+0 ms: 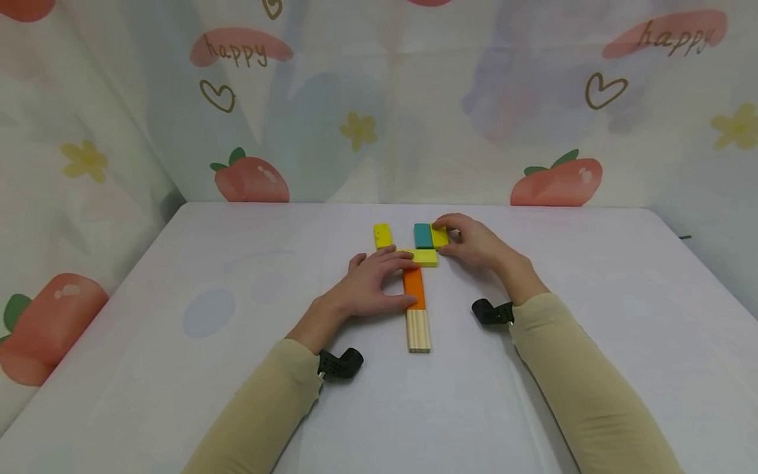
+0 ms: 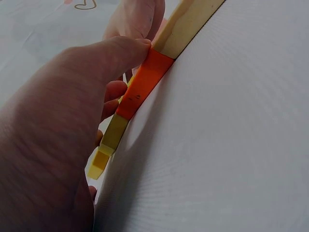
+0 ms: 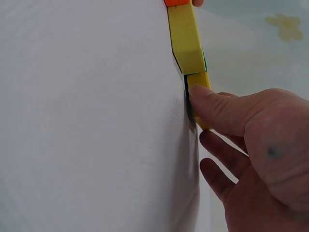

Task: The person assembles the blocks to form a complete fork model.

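Note:
Flat blocks lie joined on the white table. My right hand (image 1: 474, 243) pinches a yellow block (image 1: 439, 237) between thumb and fingers, along the right side of a teal block (image 1: 423, 236). Below these two lies a crosswise yellow block (image 1: 428, 258), its left part hidden under the fingers of my left hand (image 1: 373, 286). The left thumb touches an orange block (image 2: 145, 79), near where it meets a plain wooden block (image 1: 418, 330). The left fingers are spread and gently bent. Another yellow block (image 1: 382, 235) stands at the upper left, just beyond those fingers.
The white tabletop (image 1: 177, 388) surrounds the blocks on all sides. Behind it hangs a printed cloth (image 1: 403, 99) with fruit, flowers and hearts. A black wrist camera (image 1: 341, 363) sits on the left wrist, another black camera (image 1: 493, 312) on the right.

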